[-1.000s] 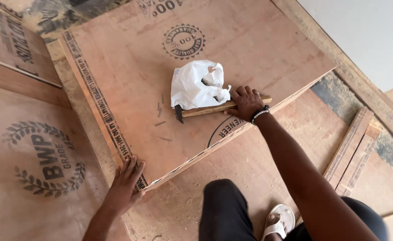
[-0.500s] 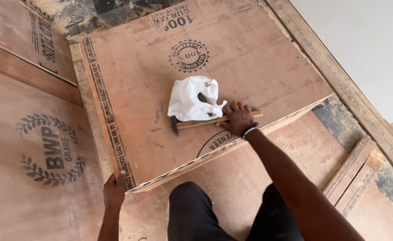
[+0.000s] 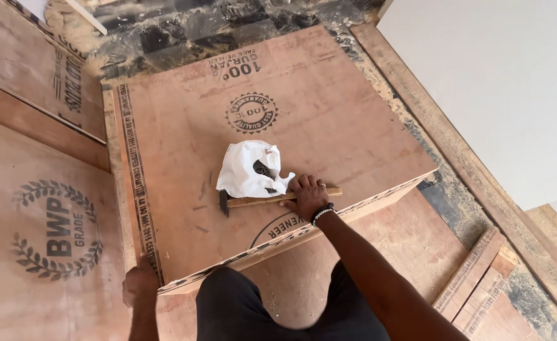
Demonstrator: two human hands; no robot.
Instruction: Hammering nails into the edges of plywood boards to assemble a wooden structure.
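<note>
Head view
Landmark: the plywood board, a large stamped sheet lying flat over other boards on the floor.
Right hand: it lies palm-down on the hammer, fingers curled over the wooden handle about the middle of its length, pressing it against the board.
Hammer: it lies flat on the board near the board's near edge; the dark metal head points toward the board's left side, and the handle end sticks out just past the hand toward the right.
Left hand: it grips the board's near left corner, fingers wrapped over the edge and closed around the sheet's thickness.
Plastic bag: white and crumpled, it sits on the board just behind the hammer and touches the handle. It is gathered shut; dark patches show through it, but its contents cannot be made out.
Wooden strips: they lie on the floor well apart from the board, off its right near corner.
</note>
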